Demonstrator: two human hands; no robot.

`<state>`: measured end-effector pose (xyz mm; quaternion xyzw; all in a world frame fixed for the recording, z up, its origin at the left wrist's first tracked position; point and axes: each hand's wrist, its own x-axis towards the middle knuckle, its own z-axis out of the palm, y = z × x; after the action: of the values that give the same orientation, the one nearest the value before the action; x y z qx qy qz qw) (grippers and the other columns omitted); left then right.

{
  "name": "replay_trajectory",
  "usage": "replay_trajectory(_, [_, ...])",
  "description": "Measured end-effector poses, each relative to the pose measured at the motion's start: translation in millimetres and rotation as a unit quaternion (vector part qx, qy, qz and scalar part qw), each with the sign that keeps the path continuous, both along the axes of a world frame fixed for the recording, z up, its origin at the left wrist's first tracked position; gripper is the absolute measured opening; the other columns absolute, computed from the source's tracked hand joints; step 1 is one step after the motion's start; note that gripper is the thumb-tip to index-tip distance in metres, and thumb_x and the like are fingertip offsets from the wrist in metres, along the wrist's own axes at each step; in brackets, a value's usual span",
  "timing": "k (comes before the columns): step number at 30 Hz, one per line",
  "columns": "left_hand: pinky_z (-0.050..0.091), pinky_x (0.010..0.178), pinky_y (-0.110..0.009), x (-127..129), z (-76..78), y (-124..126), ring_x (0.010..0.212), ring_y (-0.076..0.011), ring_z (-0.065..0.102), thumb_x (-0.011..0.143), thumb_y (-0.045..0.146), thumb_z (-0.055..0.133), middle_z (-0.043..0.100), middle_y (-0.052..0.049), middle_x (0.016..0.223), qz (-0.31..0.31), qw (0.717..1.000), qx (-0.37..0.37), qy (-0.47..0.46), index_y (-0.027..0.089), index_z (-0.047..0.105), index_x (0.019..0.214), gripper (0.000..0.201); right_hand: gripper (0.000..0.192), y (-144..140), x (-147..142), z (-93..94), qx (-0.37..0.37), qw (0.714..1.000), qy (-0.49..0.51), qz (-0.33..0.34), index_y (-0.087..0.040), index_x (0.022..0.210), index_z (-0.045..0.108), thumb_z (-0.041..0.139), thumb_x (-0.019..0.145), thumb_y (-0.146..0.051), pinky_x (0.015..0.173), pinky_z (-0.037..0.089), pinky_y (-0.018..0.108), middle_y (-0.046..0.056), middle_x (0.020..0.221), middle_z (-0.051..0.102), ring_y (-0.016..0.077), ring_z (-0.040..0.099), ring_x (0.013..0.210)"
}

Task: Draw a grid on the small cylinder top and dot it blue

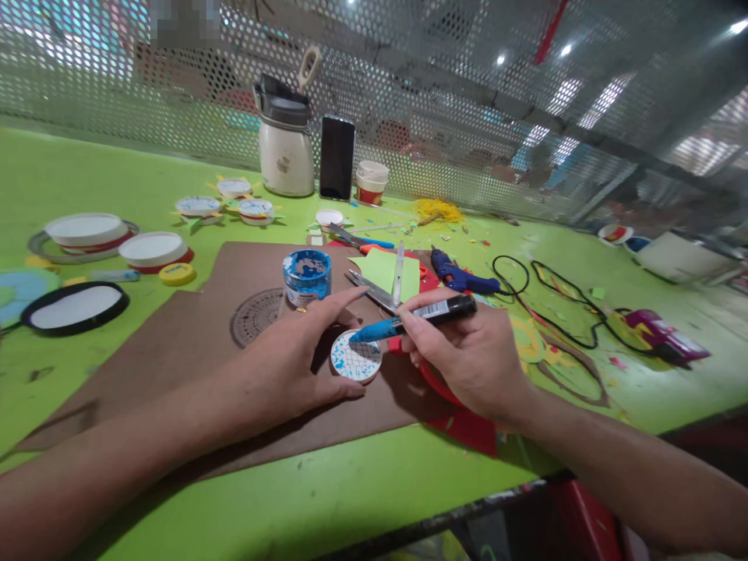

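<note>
My right hand (467, 354) grips a black marker (441, 310) whose front end is coated in blue paint. Its blue tip meets the face of a small round white disc (355, 360), which bears a drawn grid and blue dabs. With thumb and fingers around the rim, my left hand (307, 343) holds the disc over the brown cardboard (257, 425). Just behind it stands an open jar of blue paint (307, 276). Scissors (374, 291) and a light green paper piece (382, 269) lie beyond my hands.
A blue glue gun (464, 279) with a looping black cord lies to the right. White round lids (155, 249) and several sun-shaped pieces (255, 210) sit at left. A bottle (286, 156), a phone (337, 158) and stacked paper cups (372, 183) stand by the mesh screen.
</note>
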<state>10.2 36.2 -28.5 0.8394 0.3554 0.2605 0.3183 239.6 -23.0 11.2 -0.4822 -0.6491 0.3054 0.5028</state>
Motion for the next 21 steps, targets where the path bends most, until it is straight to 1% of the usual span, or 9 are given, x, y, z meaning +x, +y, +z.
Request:
replay_trajectory(3, [0.056,0.102,-0.047,-0.2,-0.2,-0.1,0.115,-0.0347,0.074,0.076,0.045,0.085,0.08,-0.009,0.127,0.004,1.0,0.003,-0.003,0.029,0.044,0.166,0.1,0.011,1.5,0.3,-1.9,-0.005,1.0,0.004,-0.01,-0.02,0.087,0.075,0.076,0.094,-0.028,0.043,0.048,0.02,-0.004,0.06,0.065,0.0101,0.057,0.047])
replay_trajectory(8, [0.058,0.1,-0.045,0.2,2.3,-1.6,0.113,-0.0339,0.075,0.076,0.044,0.085,0.08,-0.009,0.125,0.005,1.0,-0.001,-0.002,0.029,0.044,0.165,0.099,0.014,1.4,1.6,-4.5,-0.01,1.0,-0.021,-0.007,-0.021,0.088,0.077,0.075,0.097,-0.032,0.043,0.05,0.021,-0.003,0.06,0.067,0.0114,0.059,0.047])
replay_trajectory(14, [0.057,0.099,-0.045,2.1,7.3,-2.4,0.111,-0.0332,0.075,0.077,0.043,0.084,0.08,-0.008,0.124,0.004,1.0,-0.007,0.001,0.027,0.044,0.165,0.098,0.013,0.1,2.6,-0.3,0.001,0.998,-0.06,-0.001,-0.021,0.089,0.077,0.074,0.098,-0.03,0.047,0.051,0.021,-0.004,0.06,0.066,0.0112,0.06,0.048])
replay_trajectory(18, [0.057,0.1,-0.044,3.0,12.0,-4.3,0.115,-0.034,0.074,0.076,0.041,0.083,0.08,-0.009,0.126,0.01,1.0,-0.017,0.014,0.025,0.046,0.163,0.096,0.014,0.3,1.9,0.4,0.006,1.0,-0.027,0.006,-0.02,0.088,0.075,0.073,0.098,-0.03,0.046,0.051,0.021,-0.004,0.062,0.067,0.0102,0.058,0.048])
replay_trajectory(21, [0.057,0.1,-0.044,3.7,14.8,-5.4,0.114,-0.034,0.075,0.075,0.041,0.084,0.08,-0.009,0.125,0.017,1.0,-0.016,0.019,0.025,0.047,0.162,0.096,0.012,0.5,1.6,-0.2,0.004,1.0,0.003,-0.008,-0.02,0.09,0.075,0.075,0.096,-0.031,0.044,0.049,0.021,-0.003,0.062,0.067,0.0107,0.058,0.048])
